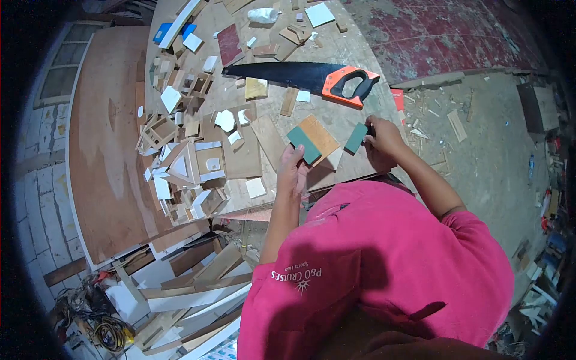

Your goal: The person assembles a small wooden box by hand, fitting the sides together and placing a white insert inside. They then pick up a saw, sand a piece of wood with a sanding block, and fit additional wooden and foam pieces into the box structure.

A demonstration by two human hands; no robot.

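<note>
My left hand [291, 170] is closed on the near corner of a square wooden block [318, 132] whose left side carries a green strip [304, 146]. To its right, my right hand [384, 142] pinches a small green rectangular piece [356, 138] between thumb and fingers. The two pieces are apart, close over the table's near edge. Just beyond them lies a handsaw [294, 75] with an orange and black handle, its blade pointing left. A thin brown board [266, 139] lies left of the wooden block.
Small wooden and white model structures [191, 162] crowd the table's left side. Offcuts, a dark red piece [230, 45] and a white wrapped bundle [263, 15] lie at the back. A large wooden panel [111, 144] stands left; scrap boards [198, 282] and coiled cable [111, 333] lie below.
</note>
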